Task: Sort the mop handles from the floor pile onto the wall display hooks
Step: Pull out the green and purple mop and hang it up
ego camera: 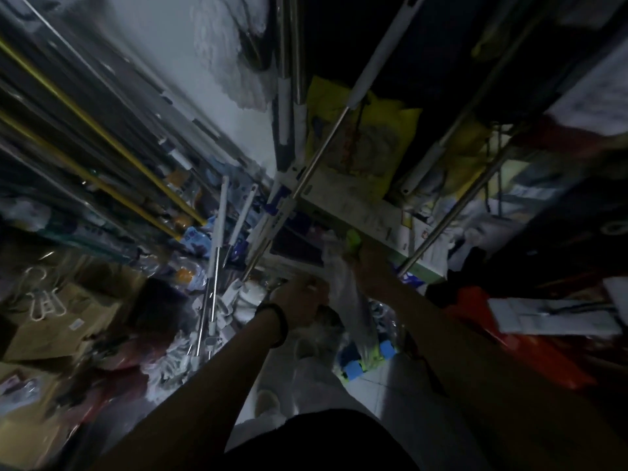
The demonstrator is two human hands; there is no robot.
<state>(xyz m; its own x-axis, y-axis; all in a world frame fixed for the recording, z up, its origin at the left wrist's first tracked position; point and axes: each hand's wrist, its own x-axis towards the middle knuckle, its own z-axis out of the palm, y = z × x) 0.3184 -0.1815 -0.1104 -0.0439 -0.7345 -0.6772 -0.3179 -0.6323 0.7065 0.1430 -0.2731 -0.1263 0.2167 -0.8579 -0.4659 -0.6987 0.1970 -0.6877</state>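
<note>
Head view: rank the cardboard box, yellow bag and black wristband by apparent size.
1. cardboard box and yellow bag: about alike, so unranked.
2. black wristband: clearly smallest.

Mop handles (217, 232) centre, cardboard box (78, 300) left

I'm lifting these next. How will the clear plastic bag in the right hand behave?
Likely floppy: the plastic bag hangs crumpled below the right hand. Probably slippery too; its film looks glossy. Blur hides its contents.
</note>
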